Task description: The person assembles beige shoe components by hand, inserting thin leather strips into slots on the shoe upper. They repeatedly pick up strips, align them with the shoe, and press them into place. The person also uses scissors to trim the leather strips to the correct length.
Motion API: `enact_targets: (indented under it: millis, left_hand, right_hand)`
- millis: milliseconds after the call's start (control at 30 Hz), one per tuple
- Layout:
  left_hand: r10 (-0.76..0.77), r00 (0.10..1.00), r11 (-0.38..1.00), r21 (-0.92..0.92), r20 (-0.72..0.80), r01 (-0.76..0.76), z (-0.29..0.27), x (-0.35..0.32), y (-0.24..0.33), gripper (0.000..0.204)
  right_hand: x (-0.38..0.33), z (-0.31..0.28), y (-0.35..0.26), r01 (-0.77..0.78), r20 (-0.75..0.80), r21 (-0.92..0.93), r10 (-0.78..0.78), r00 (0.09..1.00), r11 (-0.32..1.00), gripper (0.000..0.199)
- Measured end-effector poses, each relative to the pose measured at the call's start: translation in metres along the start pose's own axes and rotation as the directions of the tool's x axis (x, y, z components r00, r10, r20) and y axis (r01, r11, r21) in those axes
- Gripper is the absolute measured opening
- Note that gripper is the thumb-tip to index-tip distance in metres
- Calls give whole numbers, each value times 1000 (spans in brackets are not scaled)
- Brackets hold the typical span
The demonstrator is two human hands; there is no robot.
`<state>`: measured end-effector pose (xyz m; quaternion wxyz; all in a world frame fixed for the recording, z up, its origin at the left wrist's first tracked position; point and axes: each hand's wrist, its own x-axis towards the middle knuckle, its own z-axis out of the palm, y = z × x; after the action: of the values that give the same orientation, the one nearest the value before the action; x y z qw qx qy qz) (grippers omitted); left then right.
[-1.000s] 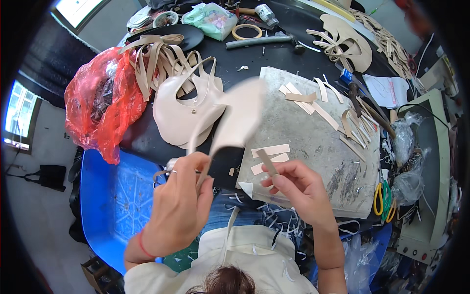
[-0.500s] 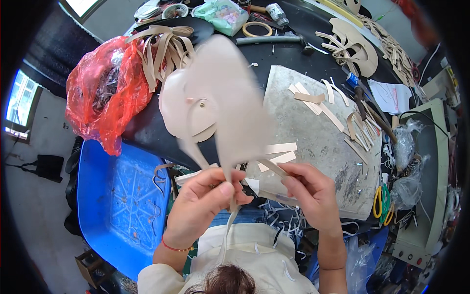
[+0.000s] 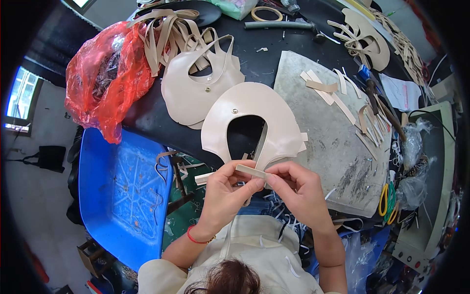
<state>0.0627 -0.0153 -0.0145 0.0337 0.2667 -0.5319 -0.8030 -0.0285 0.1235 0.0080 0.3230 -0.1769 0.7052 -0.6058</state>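
Observation:
A beige leather bag panel, horseshoe-shaped with a small metal stud, lies in front of my hands with its narrow ends toward me. My left hand is closed, pinching a short leather strip near one narrow end of the panel. My right hand is closed too, thumb and fingertips on the strip's right end, where it crosses the panel's narrow end. My fingers hide how strip and panel meet. Just beyond, to the left, similar beige panels with looped handles lie stacked.
A grey work board carries several cut strips. At the left are a red plastic bag and a blue tub. A hammer lies at the back. Yellow-handled scissors hang at the right.
The blurred, raised panel has come down and now lies flat, its opening visible. My right hand has moved left to meet my left hand at the strip. The view has shifted slightly.

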Motion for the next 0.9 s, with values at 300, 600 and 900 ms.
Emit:
enact_targets:
  millis: [300, 600, 900]
  left_hand:
    - [-89, 991, 989, -108, 104, 100, -8, -1, 4, 36]
    - [-121, 991, 989, -79, 61, 125, -10, 5, 9, 36]
    - [-160, 975, 985, -47, 152, 169, -15, 1, 9, 26]
  right_hand:
    - [4, 3, 0, -19, -19, -108, 17, 1000, 994, 9]
    - [5, 4, 0, 40, 19, -84, -39, 999, 996, 9]
    - [-1, 12, -14, 73, -78, -308, -102, 992, 949, 15]
